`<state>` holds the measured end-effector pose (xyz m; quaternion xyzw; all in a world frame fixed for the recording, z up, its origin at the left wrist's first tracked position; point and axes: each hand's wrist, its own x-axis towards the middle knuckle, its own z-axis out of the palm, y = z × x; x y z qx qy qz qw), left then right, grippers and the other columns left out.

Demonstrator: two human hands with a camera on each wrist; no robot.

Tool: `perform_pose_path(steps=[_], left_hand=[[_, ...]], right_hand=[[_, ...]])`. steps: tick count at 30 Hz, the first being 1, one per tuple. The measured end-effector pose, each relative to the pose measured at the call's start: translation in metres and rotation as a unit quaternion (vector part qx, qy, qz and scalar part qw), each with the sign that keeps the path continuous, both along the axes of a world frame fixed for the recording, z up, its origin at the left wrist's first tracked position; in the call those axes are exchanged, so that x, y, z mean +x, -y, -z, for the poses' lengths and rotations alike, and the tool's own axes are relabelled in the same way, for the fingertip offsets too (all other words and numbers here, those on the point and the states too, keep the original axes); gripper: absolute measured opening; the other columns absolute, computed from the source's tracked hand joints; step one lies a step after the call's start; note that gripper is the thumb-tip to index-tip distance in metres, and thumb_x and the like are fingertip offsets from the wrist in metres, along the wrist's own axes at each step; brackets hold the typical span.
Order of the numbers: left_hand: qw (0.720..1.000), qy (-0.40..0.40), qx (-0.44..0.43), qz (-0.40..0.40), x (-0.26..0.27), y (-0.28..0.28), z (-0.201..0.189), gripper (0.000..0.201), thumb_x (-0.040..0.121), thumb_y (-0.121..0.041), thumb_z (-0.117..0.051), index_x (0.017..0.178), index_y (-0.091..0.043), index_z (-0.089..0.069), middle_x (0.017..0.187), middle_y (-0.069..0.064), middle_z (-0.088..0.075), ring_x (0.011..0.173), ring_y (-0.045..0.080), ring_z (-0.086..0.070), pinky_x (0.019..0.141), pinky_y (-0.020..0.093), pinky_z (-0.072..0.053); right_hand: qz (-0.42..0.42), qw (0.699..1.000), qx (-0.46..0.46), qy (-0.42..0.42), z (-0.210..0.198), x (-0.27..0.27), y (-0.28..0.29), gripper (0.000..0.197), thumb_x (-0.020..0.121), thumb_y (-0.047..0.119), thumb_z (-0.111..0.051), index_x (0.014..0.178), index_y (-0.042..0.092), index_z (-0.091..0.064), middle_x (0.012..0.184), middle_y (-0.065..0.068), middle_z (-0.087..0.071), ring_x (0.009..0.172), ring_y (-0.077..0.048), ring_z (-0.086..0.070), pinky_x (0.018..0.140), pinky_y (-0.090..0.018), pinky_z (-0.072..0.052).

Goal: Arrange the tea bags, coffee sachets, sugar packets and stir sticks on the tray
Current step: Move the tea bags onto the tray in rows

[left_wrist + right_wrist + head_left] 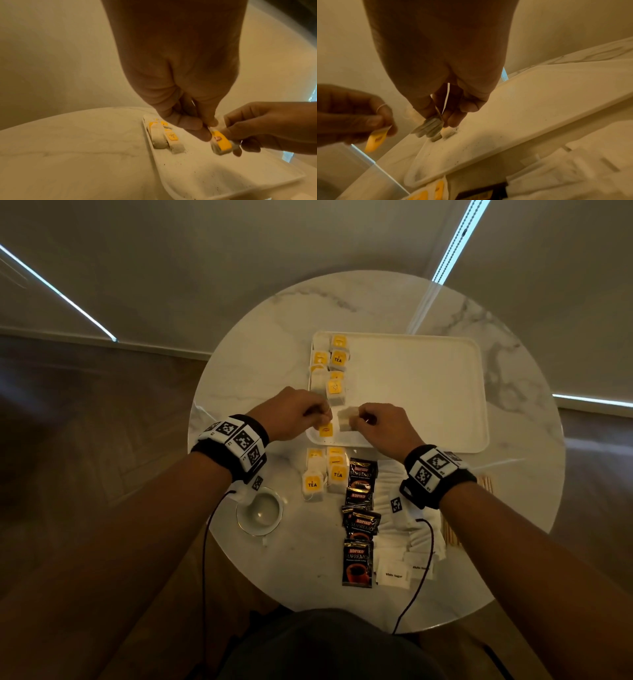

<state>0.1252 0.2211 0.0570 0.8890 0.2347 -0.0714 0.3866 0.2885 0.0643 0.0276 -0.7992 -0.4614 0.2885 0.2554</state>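
Observation:
Both hands hold one tea bag above the near left corner of the white tray (428, 392). My left hand (322, 415) pinches its yellow tag (326, 430), with the string looped over a finger. My right hand (360, 422) pinches the paper pouch (345, 421). In the left wrist view the left hand (206, 129) grips the tag (221, 141). In the right wrist view the right hand (436, 119) holds the pouch (429, 128) just above the tray (530, 108). Several tea bags (330, 368) lie along the tray's left edge.
On the round marble table (257, 344), near the tray's front edge, lie more tea bags (322, 475), black coffee sachets (359, 508), white sugar packets (404, 546) and wooden stir sticks (486, 484). A small glass dish (258, 513) stands at the front left.

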Motion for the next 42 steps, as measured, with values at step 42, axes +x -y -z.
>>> perform_pose_path(steps=[42], left_hand=[[0.993,-0.083,0.083,-0.026,0.024,-0.038,0.045,0.018,0.084,-0.019,-0.068,0.102,-0.02,-0.069,0.101,0.004,-0.064,0.09,0.02,-0.061,0.08,0.032,-0.049]], right_hand=[[0.042,0.998,0.037,-0.027,0.057,-0.015,-0.079,0.015,0.09,0.021,-0.065,0.102,0.013,-0.066,0.092,-0.004,-0.07,0.083,-0.019,-0.063,0.079,-0.032,-0.051]])
